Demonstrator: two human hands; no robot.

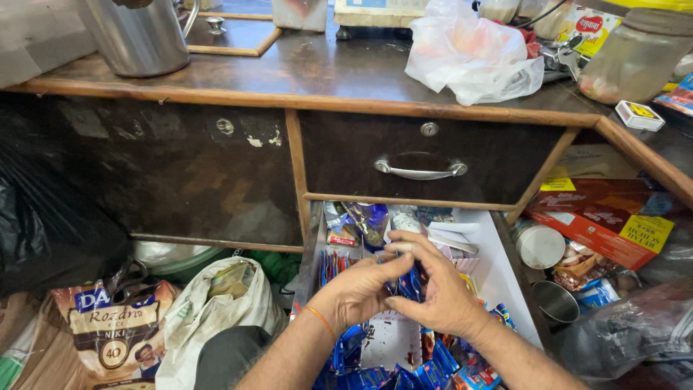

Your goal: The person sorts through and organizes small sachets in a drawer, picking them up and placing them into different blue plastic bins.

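Both hands meet over an open white drawer under a dark wooden counter: the left hand and right hand pinch small blue sachets between their fingertips. More blue sachets lie in the drawer below. Farther back, a closed drawer with a metal handle, then a steel jug and crumpled plastic bag on the counter.

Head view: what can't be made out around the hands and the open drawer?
- What the left hand and right hand pinch: the fingers cover it.
- Open drawer front: cut off by the bottom edge.
- Blue sachets: partly under the forearms.
- Plastic bag contents: film too cloudy.
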